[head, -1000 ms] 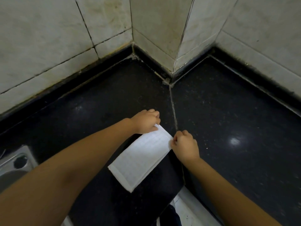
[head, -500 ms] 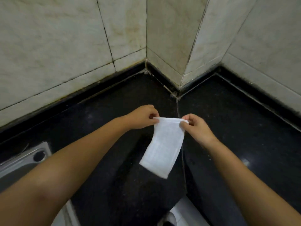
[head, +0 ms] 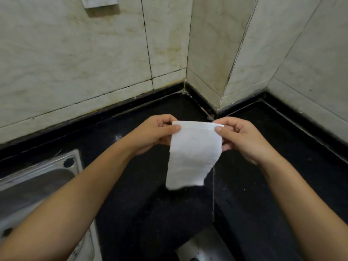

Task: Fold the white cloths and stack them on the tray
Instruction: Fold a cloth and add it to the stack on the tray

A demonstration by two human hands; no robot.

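White cloth (head: 193, 153) hangs above the dark countertop (head: 282, 166), clear of it, already folded to a narrow strip. Left hand (head: 152, 132) and right hand (head: 243, 140) each pinch a top corner, thumb over curled fingers. Judged light, limp and thin: it sags and curls at the loose lower edge, so corner holds suit it. No tray identifiable; a pale shape at the bottom edge is cut off. Steel sink (head: 37, 178) lower left, partly hidden by forearm.
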